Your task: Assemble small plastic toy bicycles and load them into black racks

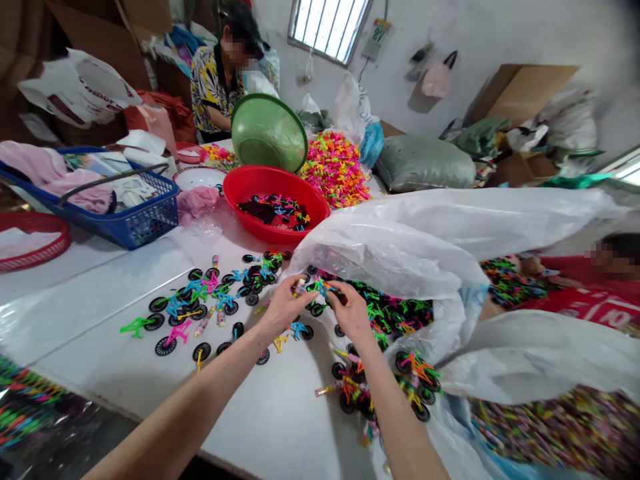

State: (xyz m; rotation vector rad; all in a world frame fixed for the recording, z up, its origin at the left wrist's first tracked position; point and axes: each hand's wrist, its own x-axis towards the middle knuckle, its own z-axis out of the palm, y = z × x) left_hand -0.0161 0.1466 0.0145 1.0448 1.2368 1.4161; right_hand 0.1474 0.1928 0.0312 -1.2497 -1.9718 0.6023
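Note:
Over the white table my left hand (pixel 284 305) is closed in a pinch, with a short patterned stick (pixel 299 287) and a green plastic piece at its fingertips. My right hand (pixel 351 308) pinches a small blue and orange toy bicycle part (pixel 325 289), close against the green piece. Fingers partly cover both, so exact shapes are unclear. To the left lie bicycle frames with black wheels (pixel 193 293) in blue, pink, green and yellow. Under and beside my right forearm is a cluster of wheeled pieces and patterned sticks (pixel 350 380).
A white plastic bag (pixel 400 247) spills more bicycle parts beyond my right hand. Behind stand a red basin (pixel 235 193), a green basin (pixel 270 133) and a heap of bright pieces (pixel 335 167). A blue basket (pixel 150 207) stands left. Two other people sit behind and at right.

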